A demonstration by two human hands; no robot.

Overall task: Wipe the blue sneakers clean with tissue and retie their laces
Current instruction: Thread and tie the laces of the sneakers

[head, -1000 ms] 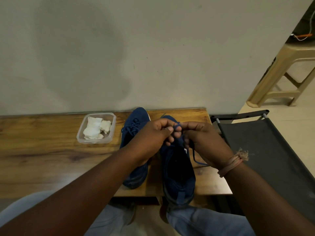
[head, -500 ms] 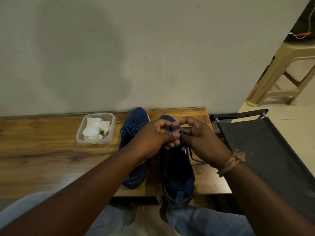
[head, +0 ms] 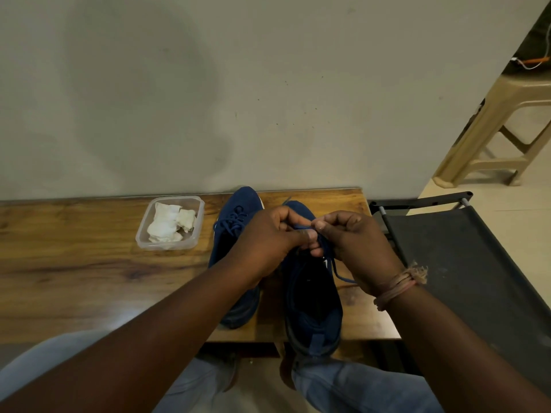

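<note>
Two blue sneakers stand side by side on the wooden table (head: 74, 263), toes toward the wall. The left sneaker (head: 235, 216) shows its laces tied in a bow. Over the right sneaker (head: 313, 305), my left hand (head: 268, 242) and my right hand (head: 354, 245) meet, each pinching the blue lace (head: 325, 248) between thumb and fingers. A loose lace end (head: 343, 277) trails off the shoe's right side. My hands hide the knot itself.
A clear plastic tub (head: 143, 236) with crumpled white tissue (head: 167, 225) sits left of the sneakers. A black fabric folding seat (head: 465, 263) stands at the table's right end. A beige plastic stool (head: 507, 120) is on the floor beyond. The wall runs right behind the table.
My hands stayed over the right sneaker and shifted slightly while working the lace; the fingertips have come closer together around it. The sneakers and the tub have not moved.
</note>
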